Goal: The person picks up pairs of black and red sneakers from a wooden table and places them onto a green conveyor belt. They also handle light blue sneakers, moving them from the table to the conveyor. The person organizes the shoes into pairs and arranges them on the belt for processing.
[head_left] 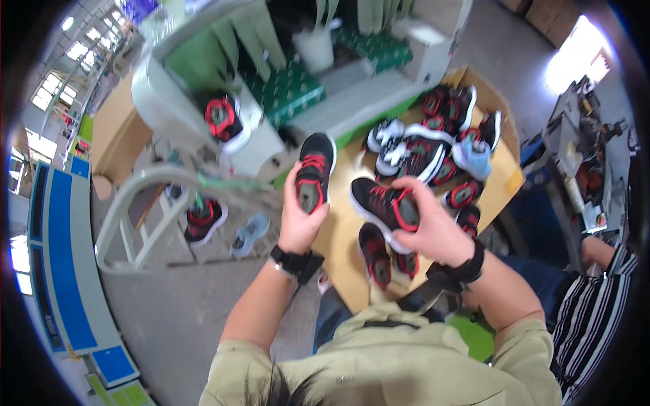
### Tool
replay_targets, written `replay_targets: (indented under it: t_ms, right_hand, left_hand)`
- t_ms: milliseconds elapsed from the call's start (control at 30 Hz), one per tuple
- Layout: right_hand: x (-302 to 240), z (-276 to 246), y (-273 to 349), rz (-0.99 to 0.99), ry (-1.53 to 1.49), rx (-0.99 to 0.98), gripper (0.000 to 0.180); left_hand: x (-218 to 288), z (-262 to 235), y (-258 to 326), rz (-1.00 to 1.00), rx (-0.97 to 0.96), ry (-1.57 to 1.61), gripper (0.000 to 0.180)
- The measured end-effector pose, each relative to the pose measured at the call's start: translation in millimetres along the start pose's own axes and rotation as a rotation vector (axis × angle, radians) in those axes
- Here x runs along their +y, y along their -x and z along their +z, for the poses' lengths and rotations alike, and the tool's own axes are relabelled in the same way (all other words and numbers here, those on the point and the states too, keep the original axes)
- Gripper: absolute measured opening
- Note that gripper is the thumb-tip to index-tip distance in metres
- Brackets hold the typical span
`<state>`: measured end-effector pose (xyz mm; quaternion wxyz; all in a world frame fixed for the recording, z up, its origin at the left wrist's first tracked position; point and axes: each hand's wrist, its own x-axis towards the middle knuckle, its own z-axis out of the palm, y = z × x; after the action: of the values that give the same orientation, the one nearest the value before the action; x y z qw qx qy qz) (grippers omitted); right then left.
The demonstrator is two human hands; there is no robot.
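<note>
The left hand (pixel 301 224) grips a black sneaker with red laces (pixel 316 157); the right hand (pixel 439 231), apart, grips another black-and-red sneaker (pixel 374 198), whose heel it partly hides; both are near the pale-yellow flat table (pixel 340 252).

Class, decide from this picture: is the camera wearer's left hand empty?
No, the left hand holds a black shoe with red laces.

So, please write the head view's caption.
A black, red-trimmed shoe in left grip, another in right grip, at a table with more shoes.
</note>
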<state>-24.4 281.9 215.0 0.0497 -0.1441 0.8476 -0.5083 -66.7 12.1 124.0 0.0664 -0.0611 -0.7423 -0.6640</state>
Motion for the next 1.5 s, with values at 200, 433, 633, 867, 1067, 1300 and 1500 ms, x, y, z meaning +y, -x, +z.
replay_targets:
  t_ms: [200,433,633,867,1067,1300,1500]
  right_hand:
    - [11,-92,-206,-0.377,0.204,0.455,0.054]
    - [101,-97,-367,-0.271,0.183,0.291,0.076]
    - [80,-156,-240,-0.32,0.146,-0.001,0.051]
    - [196,-184,120,0.712,-0.125,0.434,0.053]
    - [237,-36,181,0.765,-0.22,0.455,0.107]
    - [236,0,169,0.595,-0.339,0.797,0.085]
    - [229,-38,197,0.584,-0.546,0.936,0.077]
  left_hand:
    - [75,29,-115,0.013,0.289,-0.013,0.089]
    - [10,18,-282,0.079,0.466,-0.544,0.092]
    - [28,18,-187,0.161,0.353,-0.455,0.089]
    - [5,95,-25,0.108,-0.262,-0.666,0.06]
    - [2,166,5,0.095,-0.436,-0.539,0.058]
    - [9,256,-17,0.352,-0.485,-0.427,0.051]
    - [-48,347,-8,0.021,-0.738,-0.562,0.075]
